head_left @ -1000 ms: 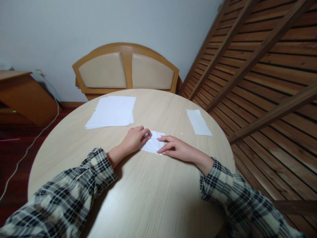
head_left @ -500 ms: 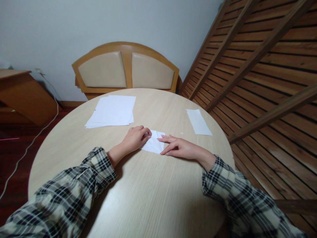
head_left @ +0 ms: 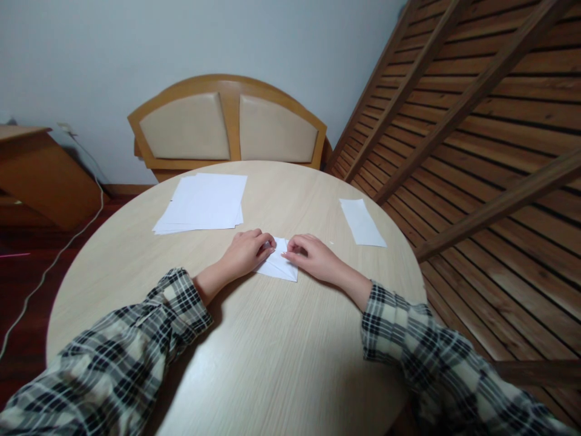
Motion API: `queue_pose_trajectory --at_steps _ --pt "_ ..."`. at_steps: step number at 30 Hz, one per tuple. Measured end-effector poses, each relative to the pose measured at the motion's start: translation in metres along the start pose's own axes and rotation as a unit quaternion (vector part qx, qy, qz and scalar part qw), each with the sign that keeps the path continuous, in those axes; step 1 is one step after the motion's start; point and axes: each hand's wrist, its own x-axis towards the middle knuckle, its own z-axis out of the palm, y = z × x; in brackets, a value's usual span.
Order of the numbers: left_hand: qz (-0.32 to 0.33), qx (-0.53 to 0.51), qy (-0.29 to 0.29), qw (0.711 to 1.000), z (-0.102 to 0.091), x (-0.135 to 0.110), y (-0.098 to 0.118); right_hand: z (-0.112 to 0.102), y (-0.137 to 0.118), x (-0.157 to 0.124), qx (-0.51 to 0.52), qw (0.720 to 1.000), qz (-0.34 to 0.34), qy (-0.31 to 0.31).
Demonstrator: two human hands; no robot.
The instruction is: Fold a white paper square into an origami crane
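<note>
At a round table (head_left: 258, 357), left hand (head_left: 246, 252) and right hand (head_left: 318, 259) curl narrowly over folded paper (head_left: 282, 269), their grip on it unclear.

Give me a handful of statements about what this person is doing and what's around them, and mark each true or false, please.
1. The left hand touches the folded paper. True.
2. The right hand rests on the stack of white sheets. False: it is at the folded paper.
3. The narrow paper strip lies to the right of the stack. True.
4. The table has a square top. False: its edge is rounded.
5. The left sleeve is plain red. False: it is black-and-pale plaid.
6. The wooden headboard beyond the table has two pale panels. True.
</note>
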Motion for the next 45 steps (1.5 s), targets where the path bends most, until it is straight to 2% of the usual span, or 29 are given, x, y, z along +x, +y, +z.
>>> queue_pose_trajectory --at_steps 5,11,22,45 --pt "-0.002 0.006 -0.002 1.0 0.002 0.0 -0.002 0.017 -0.004 0.023 -0.122 0.993 0.002 -0.004" --pt "-0.001 0.002 0.002 1.0 0.004 0.001 -0.002 0.024 -0.004 0.023 -0.178 0.984 -0.013 -0.011" --pt "-0.012 0.008 -0.005 1.0 0.001 0.0 0.003 0.018 -0.004 0.019 -0.161 0.986 -0.005 -0.046" --pt "-0.003 -0.003 0.002 1.0 0.001 -0.001 0.002 -0.002 0.008 -0.003 -0.111 0.988 -0.051 -0.099"
